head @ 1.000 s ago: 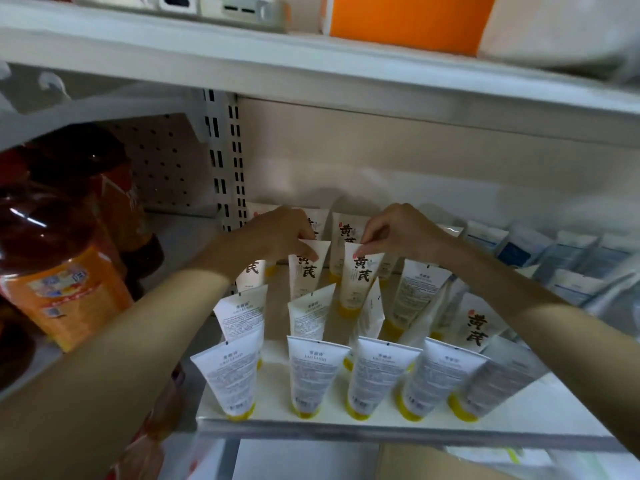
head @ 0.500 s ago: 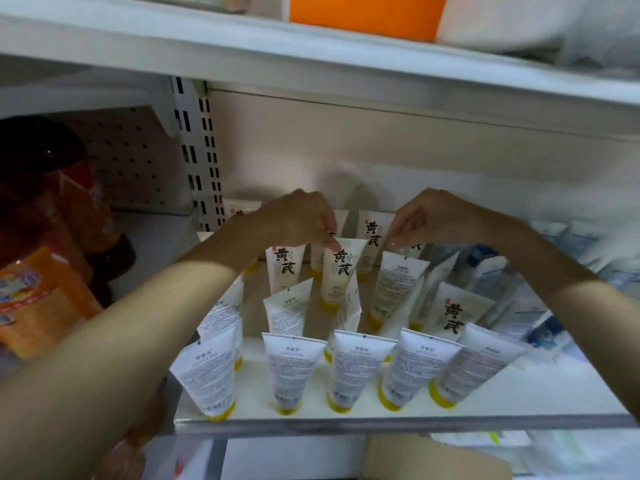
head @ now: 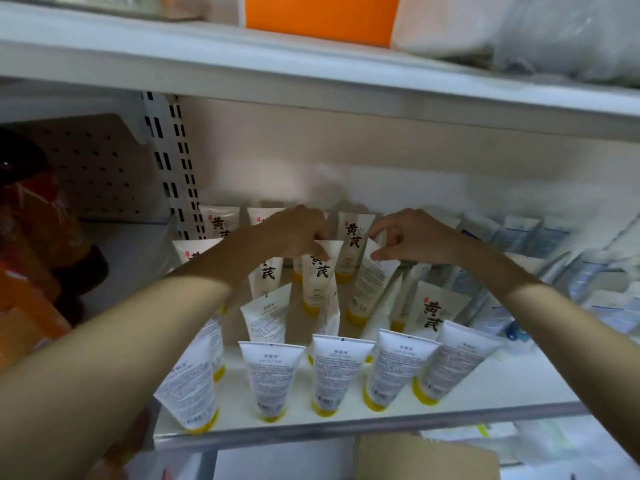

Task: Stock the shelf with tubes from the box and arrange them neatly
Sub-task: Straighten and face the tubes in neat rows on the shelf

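The left hand [head: 301, 233] pinches the flat crimped top of a white soft-plastic tube with black characters and a yellow cap [head: 318, 278], which stands cap-down mid-shelf. The right hand [head: 412, 240] pinches the crimp of the neighbouring tilted fine-print tube [head: 372, 285]. Both tubes stand among rows on the smooth white shelf [head: 485, 386]. The left forearm hides part of the left column, and a brown cardboard box [head: 422, 459] is cut off below.

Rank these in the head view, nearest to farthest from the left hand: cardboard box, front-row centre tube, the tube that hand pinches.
1. Pinched tube, at the left hand.
2. Front-row centre tube, at the shelf front.
3. Cardboard box, below the shelf.
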`<action>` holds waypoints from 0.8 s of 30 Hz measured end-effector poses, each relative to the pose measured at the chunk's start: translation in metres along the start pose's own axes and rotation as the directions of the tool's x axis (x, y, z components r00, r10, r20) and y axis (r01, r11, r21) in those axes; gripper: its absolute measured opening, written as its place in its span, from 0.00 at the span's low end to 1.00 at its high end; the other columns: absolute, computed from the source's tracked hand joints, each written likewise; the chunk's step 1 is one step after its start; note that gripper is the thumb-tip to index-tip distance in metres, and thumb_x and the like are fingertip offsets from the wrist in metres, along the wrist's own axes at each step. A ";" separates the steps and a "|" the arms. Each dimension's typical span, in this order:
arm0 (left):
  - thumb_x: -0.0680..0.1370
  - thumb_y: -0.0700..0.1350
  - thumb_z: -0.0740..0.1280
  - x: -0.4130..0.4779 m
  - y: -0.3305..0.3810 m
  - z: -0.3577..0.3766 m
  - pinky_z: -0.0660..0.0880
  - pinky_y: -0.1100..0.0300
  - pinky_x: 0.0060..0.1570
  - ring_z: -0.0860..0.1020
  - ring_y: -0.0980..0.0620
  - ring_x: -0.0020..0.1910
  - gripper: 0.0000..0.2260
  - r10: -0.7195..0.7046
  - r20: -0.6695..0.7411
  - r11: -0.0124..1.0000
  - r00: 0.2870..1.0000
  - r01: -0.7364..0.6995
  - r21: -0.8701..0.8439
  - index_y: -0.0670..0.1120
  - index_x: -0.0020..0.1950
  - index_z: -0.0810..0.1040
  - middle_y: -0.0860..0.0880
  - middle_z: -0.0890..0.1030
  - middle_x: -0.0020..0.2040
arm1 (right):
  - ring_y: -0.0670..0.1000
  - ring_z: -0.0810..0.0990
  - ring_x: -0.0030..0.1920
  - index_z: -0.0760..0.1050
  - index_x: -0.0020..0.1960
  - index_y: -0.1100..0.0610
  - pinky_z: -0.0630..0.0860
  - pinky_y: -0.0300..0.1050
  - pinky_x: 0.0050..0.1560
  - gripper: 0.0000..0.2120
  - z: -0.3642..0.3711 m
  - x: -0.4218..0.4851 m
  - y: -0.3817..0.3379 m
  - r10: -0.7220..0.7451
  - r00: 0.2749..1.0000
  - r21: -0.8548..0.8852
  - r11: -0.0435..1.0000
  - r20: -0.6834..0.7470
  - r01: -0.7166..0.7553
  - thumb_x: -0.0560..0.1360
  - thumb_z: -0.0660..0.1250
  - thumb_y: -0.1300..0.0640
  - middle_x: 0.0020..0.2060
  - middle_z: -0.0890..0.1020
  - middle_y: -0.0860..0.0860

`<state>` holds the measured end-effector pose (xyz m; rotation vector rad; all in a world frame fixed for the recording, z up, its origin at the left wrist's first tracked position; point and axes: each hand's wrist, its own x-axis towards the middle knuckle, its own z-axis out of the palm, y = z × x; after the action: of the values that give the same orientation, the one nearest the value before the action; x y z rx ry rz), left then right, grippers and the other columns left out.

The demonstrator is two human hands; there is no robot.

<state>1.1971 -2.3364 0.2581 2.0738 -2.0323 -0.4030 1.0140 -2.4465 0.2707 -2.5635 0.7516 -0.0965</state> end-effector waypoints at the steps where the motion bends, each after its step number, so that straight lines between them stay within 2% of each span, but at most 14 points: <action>1: 0.75 0.45 0.70 0.000 0.000 0.000 0.59 0.65 0.29 0.64 0.59 0.26 0.09 0.002 -0.003 1.000 1.000 -0.002 0.000 0.40 0.48 0.82 0.55 0.76 0.39 | 0.38 0.73 0.33 0.76 0.56 0.48 0.65 0.31 0.35 0.15 0.000 0.001 0.000 0.002 1.000 0.007 1.000 0.001 -0.002 0.71 0.73 0.54 0.32 0.73 0.38; 3: 0.74 0.45 0.70 -0.001 0.000 0.000 0.60 0.65 0.29 0.64 0.59 0.26 0.09 -0.001 -0.007 1.000 1.000 0.001 0.013 0.41 0.48 0.82 0.56 0.76 0.38 | 0.39 0.74 0.30 0.76 0.57 0.46 0.65 0.32 0.34 0.15 0.001 0.002 0.001 -0.001 1.000 0.012 1.000 0.011 0.001 0.72 0.72 0.54 0.27 0.76 0.39; 5: 0.74 0.46 0.70 -0.001 0.000 -0.001 0.61 0.66 0.29 0.66 0.59 0.27 0.08 -0.010 -0.007 0.999 1.000 0.010 0.044 0.43 0.49 0.83 0.59 0.74 0.31 | 0.31 0.74 0.29 0.77 0.55 0.48 0.65 0.29 0.31 0.12 0.001 0.003 0.001 -0.006 1.000 0.012 1.000 0.022 0.006 0.73 0.71 0.55 0.24 0.75 0.32; 6: 0.74 0.46 0.70 0.000 0.000 -0.001 0.62 0.65 0.30 0.67 0.60 0.28 0.08 -0.011 -0.009 0.998 1.000 0.012 0.057 0.44 0.50 0.83 0.59 0.72 0.29 | 0.28 0.73 0.29 0.78 0.54 0.50 0.66 0.28 0.31 0.10 0.000 0.003 0.001 -0.003 1.000 0.027 1.000 0.022 0.002 0.73 0.71 0.56 0.24 0.75 0.32; 11: 0.74 0.45 0.70 0.004 -0.004 -0.002 0.69 0.61 0.40 0.71 0.61 0.31 0.08 0.016 -0.022 0.998 1.000 -0.014 0.061 0.44 0.50 0.83 0.59 0.74 0.32 | 0.29 0.75 0.32 0.81 0.52 0.53 0.67 0.24 0.33 0.11 0.000 0.005 0.005 0.004 1.000 0.076 0.997 0.009 -0.005 0.71 0.73 0.52 0.31 0.76 0.35; 14: 0.74 0.46 0.71 0.006 -0.003 -0.001 0.68 0.61 0.39 0.70 0.61 0.29 0.07 0.011 -0.018 0.999 1.000 -0.010 0.035 0.44 0.47 0.83 0.58 0.74 0.31 | 0.28 0.75 0.34 0.82 0.52 0.53 0.68 0.25 0.36 0.11 0.000 0.006 0.009 -0.005 1.000 0.083 0.997 0.021 0.003 0.71 0.72 0.51 0.35 0.78 0.35; 17: 0.74 0.45 0.71 0.006 -0.001 0.000 0.65 0.63 0.34 0.68 0.60 0.27 0.06 0.015 -0.024 1.000 1.000 -0.015 -0.001 0.42 0.44 0.83 0.59 0.71 0.27 | 0.28 0.76 0.37 0.82 0.51 0.51 0.69 0.26 0.40 0.09 0.001 0.006 0.013 -0.027 0.999 0.081 0.996 0.027 0.025 0.72 0.71 0.50 0.38 0.79 0.35; 20: 0.74 0.44 0.70 0.007 -0.004 -0.001 0.65 0.65 0.35 0.70 0.61 0.28 0.06 0.000 -0.013 0.999 1.000 0.000 -0.032 0.44 0.48 0.83 0.61 0.72 0.29 | 0.29 0.78 0.39 0.82 0.50 0.50 0.68 0.22 0.40 0.07 0.001 0.006 0.015 -0.049 0.998 0.093 0.995 0.034 0.045 0.73 0.69 0.51 0.40 0.81 0.36; 24: 0.74 0.45 0.71 0.007 -0.008 0.001 0.66 0.66 0.37 0.72 0.62 0.32 0.08 -0.011 -0.012 0.998 1.000 0.010 -0.066 0.45 0.50 0.83 0.58 0.77 0.34 | 0.34 0.80 0.43 0.82 0.51 0.52 0.71 0.27 0.46 0.11 -0.001 0.007 0.016 -0.069 0.996 0.092 0.994 0.051 0.064 0.71 0.70 0.49 0.42 0.82 0.39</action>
<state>1.2040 -2.3434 0.2538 2.0441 -1.9750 -0.4512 1.0117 -2.4624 0.2638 -2.4954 0.6274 -0.0796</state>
